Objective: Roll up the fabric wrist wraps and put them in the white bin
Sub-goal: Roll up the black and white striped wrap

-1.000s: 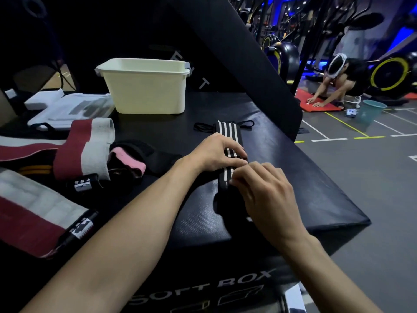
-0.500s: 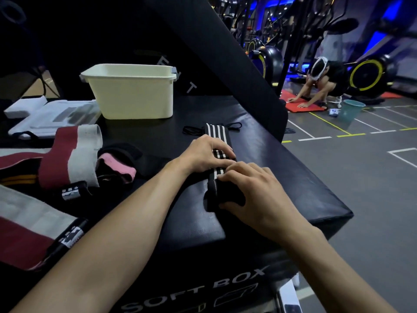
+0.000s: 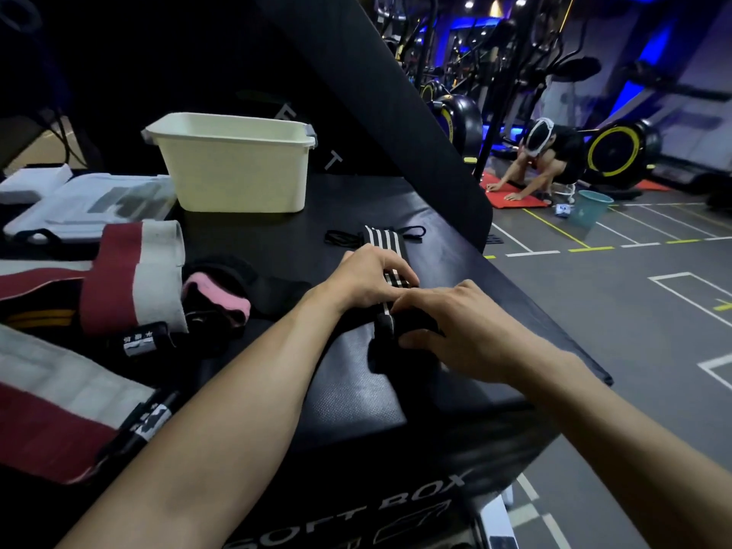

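The supporting surface is a black padded plyo box (image 3: 348, 394) marked "SOFT BOX" on its front face. Lying directly on it: a white bin (image 3: 237, 168) at the far side, a black-and-white striped wrist wrap (image 3: 386, 243) near the centre, red-and-white wraps (image 3: 134, 271) at left, and a pink-and-black wrap (image 3: 216, 299) between them. Flat white packaging (image 3: 91, 204) lies left of the bin.

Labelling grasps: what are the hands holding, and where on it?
Both on the black-and-white striped wrist wrap: right hand grips its rolled near end, left hand presses the flat strip just beyond.
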Tool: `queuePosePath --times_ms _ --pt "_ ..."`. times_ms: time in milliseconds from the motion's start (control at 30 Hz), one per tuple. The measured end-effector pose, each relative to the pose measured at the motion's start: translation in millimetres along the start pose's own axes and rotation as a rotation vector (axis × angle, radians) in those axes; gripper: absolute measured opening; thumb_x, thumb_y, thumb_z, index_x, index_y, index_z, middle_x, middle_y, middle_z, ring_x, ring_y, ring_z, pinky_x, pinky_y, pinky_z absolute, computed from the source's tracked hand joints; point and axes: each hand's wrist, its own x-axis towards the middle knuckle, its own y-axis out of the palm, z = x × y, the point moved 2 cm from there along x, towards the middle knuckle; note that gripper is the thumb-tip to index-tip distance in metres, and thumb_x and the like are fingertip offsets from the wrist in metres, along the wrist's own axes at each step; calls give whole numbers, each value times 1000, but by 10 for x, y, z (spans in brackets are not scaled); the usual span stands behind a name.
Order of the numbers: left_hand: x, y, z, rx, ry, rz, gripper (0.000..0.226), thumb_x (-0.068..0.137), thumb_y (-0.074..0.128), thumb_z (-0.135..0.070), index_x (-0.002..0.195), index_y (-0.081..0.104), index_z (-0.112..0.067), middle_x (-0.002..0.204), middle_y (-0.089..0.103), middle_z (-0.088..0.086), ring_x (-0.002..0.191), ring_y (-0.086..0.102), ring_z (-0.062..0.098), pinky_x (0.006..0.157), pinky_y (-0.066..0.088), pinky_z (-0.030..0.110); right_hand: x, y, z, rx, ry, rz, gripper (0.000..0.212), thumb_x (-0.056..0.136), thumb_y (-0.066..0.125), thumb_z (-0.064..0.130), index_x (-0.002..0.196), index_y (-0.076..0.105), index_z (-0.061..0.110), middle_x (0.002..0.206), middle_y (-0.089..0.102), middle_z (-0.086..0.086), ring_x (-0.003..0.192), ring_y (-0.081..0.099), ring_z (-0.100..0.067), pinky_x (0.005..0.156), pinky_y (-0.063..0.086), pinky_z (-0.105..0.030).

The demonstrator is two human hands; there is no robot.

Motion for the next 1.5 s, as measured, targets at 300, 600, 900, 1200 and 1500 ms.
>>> queuePosePath --times_ms 300,600,900,1200,1500 --pt "26 -6 9 37 10 -11 19 75 82 -50 90 79 -40 95 72 -19 93 59 -7 91 23 32 143 -30 -27 176 159 200 18 99 59 36 114 69 33 82 62 2 77 58 -18 72 43 -31" --pt "37 -3 -6 53 -14 10 21 75 82 -53 92 79 -40 95 70 -21 92 54 -17 90 22 32 172 1 37 115 145 201 26 102 54 39 125 64 33 102 67 -8 95 59 -30 74 34 -31" --pt "-6 -42 -76 52 -28 29 13 70 76 -46 83 75 -48 99 70 -21 99 58 -4 105 31 38 120 41 12 166 179 215 23 102 51 43 122 54 33 111 66 -9 100 60 -33 79 42 -37" --pt "-8 -20 -73 28 -52 57 38 56 61 -62 87 77 -47 95 71 -21 97 60 -6 107 39 39 167 196 -16 230 174 143 31 108 34 36 115 54 14 113 45 3 110 55 -29 98 43 -48" --pt "-85 -58 -15 -113 -42 138 22 74 85 -45 94 80 -38 90 76 -16 83 69 0 86 49 26 14 146 6 292 211 110 32 108 37 35 110 63 17 102 68 -5 98 61 -29 92 47 -50"
